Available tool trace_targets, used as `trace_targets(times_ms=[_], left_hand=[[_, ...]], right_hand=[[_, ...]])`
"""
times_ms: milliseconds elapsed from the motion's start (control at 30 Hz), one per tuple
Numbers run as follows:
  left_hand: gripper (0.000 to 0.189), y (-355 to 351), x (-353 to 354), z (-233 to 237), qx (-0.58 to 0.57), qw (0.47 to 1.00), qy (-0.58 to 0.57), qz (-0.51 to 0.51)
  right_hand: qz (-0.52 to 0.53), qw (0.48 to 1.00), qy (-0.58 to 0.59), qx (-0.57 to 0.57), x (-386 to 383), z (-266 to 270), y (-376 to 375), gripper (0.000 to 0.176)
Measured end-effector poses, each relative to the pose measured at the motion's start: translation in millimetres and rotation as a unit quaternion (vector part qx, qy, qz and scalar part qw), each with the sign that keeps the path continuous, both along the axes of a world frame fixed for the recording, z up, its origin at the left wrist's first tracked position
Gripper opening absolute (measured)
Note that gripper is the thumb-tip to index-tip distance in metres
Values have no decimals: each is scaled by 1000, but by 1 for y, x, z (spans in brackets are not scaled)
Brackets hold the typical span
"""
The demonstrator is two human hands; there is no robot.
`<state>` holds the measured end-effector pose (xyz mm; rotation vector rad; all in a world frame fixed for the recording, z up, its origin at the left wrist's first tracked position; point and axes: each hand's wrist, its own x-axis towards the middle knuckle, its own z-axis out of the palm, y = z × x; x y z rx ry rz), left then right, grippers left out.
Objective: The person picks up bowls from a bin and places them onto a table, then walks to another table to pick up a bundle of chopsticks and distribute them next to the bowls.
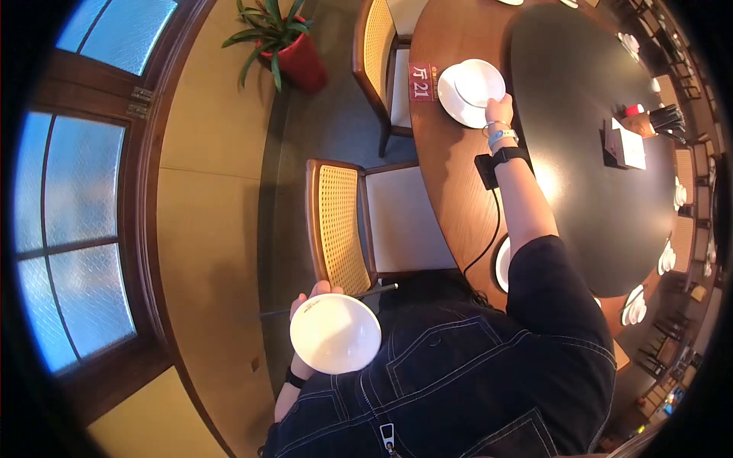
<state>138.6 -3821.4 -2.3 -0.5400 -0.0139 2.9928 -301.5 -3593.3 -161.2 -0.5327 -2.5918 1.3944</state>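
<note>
At the lower middle, in front of my dark zipped jacket, my left hand [324,288] is closed around a white bowl [336,336], its fingers showing at the upper rim. A thin dark rod with a pale tip [389,288] sticks out beside that bowl. My right arm stretches over the wooden table, and my right hand [499,111] grips the edge of a small white dish [479,82]. This dish overlaps a larger white plate [452,105] on the table. A red card marked 21 [421,82] lies to the left of the plate.
A dark turntable [592,198] covers the middle of the table [443,164], bearing a white box-like stand [628,145]. Cane-backed chairs [338,217] stand along the left edge. Another white plate [502,267] lies near my sleeve. A red plant pot [299,65] stands by the wall.
</note>
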Motion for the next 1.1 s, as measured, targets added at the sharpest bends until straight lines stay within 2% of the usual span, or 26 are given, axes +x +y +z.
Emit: trace_targets(times_ms=[100,167,267,633,767,867,933,967,1000,1033,1067,1100], left_hand=[[33,2,-11,13,10,996,-86,16],[34,1,-21,19,-8,983,-183,33],[34,2,-31,9,12,991,-135,23],[35,5,-48,14,-6,991,-134,24],[34,1,-42,11,-14,996,-92,17],[32,-5,-34,17,-28,992,-124,3],[31,-6,-26,13,-41,996,-75,-8],[32,-10,-23,11,-52,998,-33,-14],[32,-15,-18,10,-53,998,-22,-23],[31,-19,-13,9,-49,998,-11,-40],[30,-23,-5,9,-43,997,0,-58],[30,-26,3,11,-41,997,11,-67]], right_hand=[[-5,999,-37,22,-7,-19,1,47],[-14,1000,-22,15,-11,-33,-2,48],[-12,1000,-9,14,-15,-42,-3,48],[-43,996,-74,0,-14,-41,-2,47],[-73,993,-80,46,-15,-43,0,50],[-81,995,-8,52,4,-17,-1,50],[75,997,0,33,48,44,-11,45],[169,981,-90,20,79,95,-20,40],[273,960,-26,-58,107,105,-23,35],[372,921,33,-112,135,115,-28,29],[448,886,-20,-121,175,155,-38,25],[525,842,5,-123,215,179,-48,24]])
